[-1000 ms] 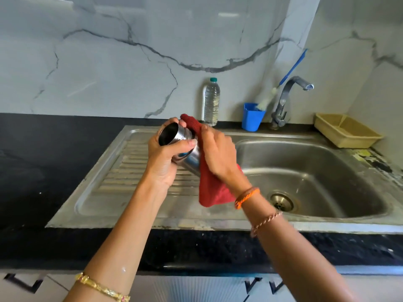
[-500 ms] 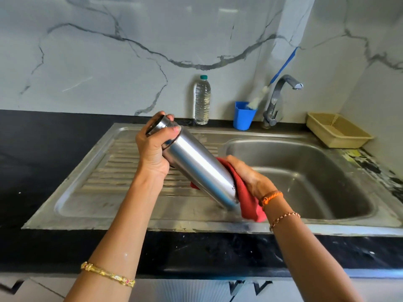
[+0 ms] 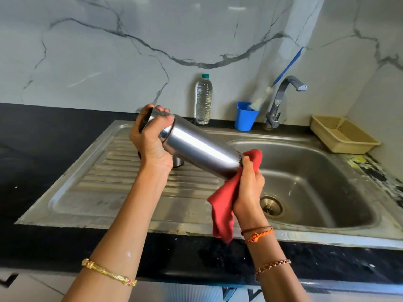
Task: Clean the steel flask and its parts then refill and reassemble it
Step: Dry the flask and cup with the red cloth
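Observation:
The steel flask (image 3: 196, 152) is held tilted above the sink's draining board, its open mouth up at the left and its base down at the right. My left hand (image 3: 150, 140) grips its neck end. My right hand (image 3: 247, 188) holds a red cloth (image 3: 224, 203) bunched against the flask's base, with the cloth's tail hanging down. A small steel part (image 3: 177, 161) stands on the draining board, half hidden behind my left wrist.
The sink (image 3: 316, 192) has a deep basin with a drain (image 3: 271, 207) on the right. At the back stand a clear water bottle (image 3: 204, 99), a blue cup (image 3: 245, 116) holding a brush, and the tap (image 3: 283, 97). A beige tray (image 3: 342, 134) sits far right.
The flask's base has swung up and rightward. My right hand with the red cloth moved from under the flask's side to its base end. My left hand keeps its grip on the neck.

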